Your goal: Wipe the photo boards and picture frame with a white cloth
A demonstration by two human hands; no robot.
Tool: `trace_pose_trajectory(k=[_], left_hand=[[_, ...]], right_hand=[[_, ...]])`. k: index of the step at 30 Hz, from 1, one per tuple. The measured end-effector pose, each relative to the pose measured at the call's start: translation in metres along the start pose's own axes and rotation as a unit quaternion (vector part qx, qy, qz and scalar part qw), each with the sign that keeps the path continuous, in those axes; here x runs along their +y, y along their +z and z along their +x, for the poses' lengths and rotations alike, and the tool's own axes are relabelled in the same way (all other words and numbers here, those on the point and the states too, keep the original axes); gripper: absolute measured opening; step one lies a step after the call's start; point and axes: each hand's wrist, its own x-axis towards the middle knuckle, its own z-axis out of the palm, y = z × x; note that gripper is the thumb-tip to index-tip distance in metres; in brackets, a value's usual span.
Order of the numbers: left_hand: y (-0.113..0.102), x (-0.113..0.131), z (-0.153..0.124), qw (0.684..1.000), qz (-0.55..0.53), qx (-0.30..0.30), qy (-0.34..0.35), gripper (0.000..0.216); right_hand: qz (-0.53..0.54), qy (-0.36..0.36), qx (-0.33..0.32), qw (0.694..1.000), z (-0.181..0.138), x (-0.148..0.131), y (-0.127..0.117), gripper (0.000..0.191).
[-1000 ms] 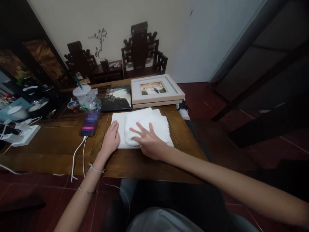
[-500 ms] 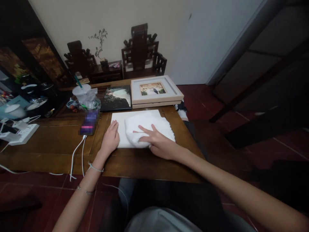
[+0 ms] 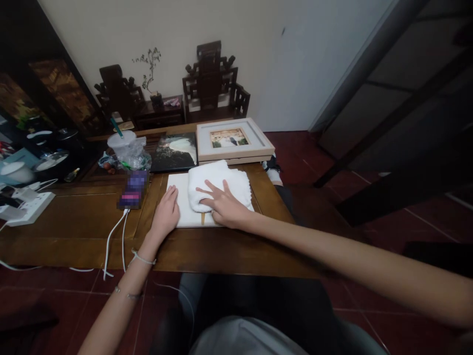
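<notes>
Right hand (image 3: 223, 207) on white cloth (image 3: 221, 180); straw (image 3: 116, 126) in lidded cup (image 3: 118, 143)

There is one view only, from a camera on the seated person's head. It looks forward and down across the wooden worktop (image 3: 81, 222) toward the far wall (image 3: 221, 29). The near worktop edge sits close below, and both forearms reach in from the bottom.

My left hand (image 3: 166, 213) lies flat, palm down, fingers together, forearm reaching in from lower left. My right hand (image 3: 224, 209) rests just beside it, palm down, fingers spread, arm stretched across from the right.
</notes>
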Motion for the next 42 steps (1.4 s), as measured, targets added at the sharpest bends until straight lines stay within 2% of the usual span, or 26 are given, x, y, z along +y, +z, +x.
trace_pose_trajectory(k=[5, 12, 17, 21, 26, 30, 33, 36, 42], left_hand=[[-0.002, 0.003, 0.000, 1.000, -0.004, -0.001, -0.011, 0.052], [-0.002, 0.002, 0.000, 1.000, -0.013, 0.002, -0.008, 0.052], [-0.002, 0.001, 0.000, 1.000, -0.004, -0.001, -0.003, 0.053], [-0.002, 0.001, -0.001, 1.000, -0.010, 0.004, -0.005, 0.053], [-0.002, 0.003, -0.001, 1.000, -0.011, 0.006, -0.007, 0.052], [-0.003, 0.005, -0.001, 1.000, -0.014, 0.004, -0.014, 0.051], [-0.004, 0.006, -0.001, 1.000, -0.012, 0.003, -0.012, 0.050], [-0.003, 0.005, -0.001, 1.000, -0.005, 0.010, -0.010, 0.050], [-0.002, 0.003, -0.001, 1.000, -0.002, 0.007, 0.000, 0.051]], right_hand=[[0.017, 0.047, 0.015, 0.999, -0.011, -0.015, 0.005, 0.065], [0.043, 0.061, 0.055, 0.996, -0.051, -0.042, 0.010, 0.063], [0.051, 0.076, 0.069, 0.993, -0.059, -0.050, 0.013, 0.060], [0.047, 0.044, 0.044, 0.997, -0.059, -0.042, 0.008, 0.062], [0.063, 0.007, -0.006, 0.998, -0.041, -0.013, -0.008, 0.065], [0.056, 0.005, 0.006, 0.998, -0.018, 0.006, -0.014, 0.066], [0.041, 0.019, 0.013, 0.999, -0.013, 0.002, -0.012, 0.066], [0.031, 0.023, 0.006, 0.999, -0.028, -0.013, -0.006, 0.064], [0.078, -0.032, 0.026, 0.996, -0.085, -0.037, 0.007, 0.061]])
